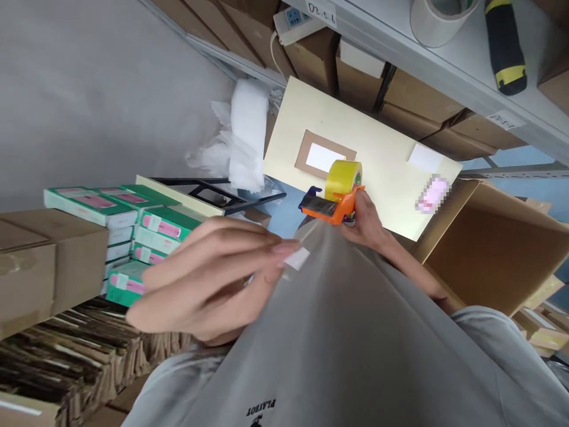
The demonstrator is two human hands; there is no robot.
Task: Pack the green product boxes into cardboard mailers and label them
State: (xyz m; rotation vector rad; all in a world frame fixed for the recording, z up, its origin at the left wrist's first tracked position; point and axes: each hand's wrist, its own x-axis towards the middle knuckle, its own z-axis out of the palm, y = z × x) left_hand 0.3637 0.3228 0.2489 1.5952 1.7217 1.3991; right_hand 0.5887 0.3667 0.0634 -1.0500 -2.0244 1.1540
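Close to the camera, my left hand [222, 276] pinches a small white paper piece [297, 258] between thumb and fingertips. Farther out, my right hand [368, 220] grips an orange tape dispenser [340, 209] loaded with a roll of yellow tape [341, 179]. The dispenser is held over the near edge of a cream tabletop [377, 142]. On that top lies a small brown cardboard box [303, 155] with a white label [326, 158], partly covered by the tape roll.
An open carton [502, 243] stands at right. Green-and-white boxes [157, 225] are stacked at left beside brown cartons [53, 261], above many flattened cardboard pieces [111, 350]. White wrap [249, 133] hangs behind. A shelf [400, 47] holds a tape roll [440, 24] and a black-yellow handled tool [505, 47].
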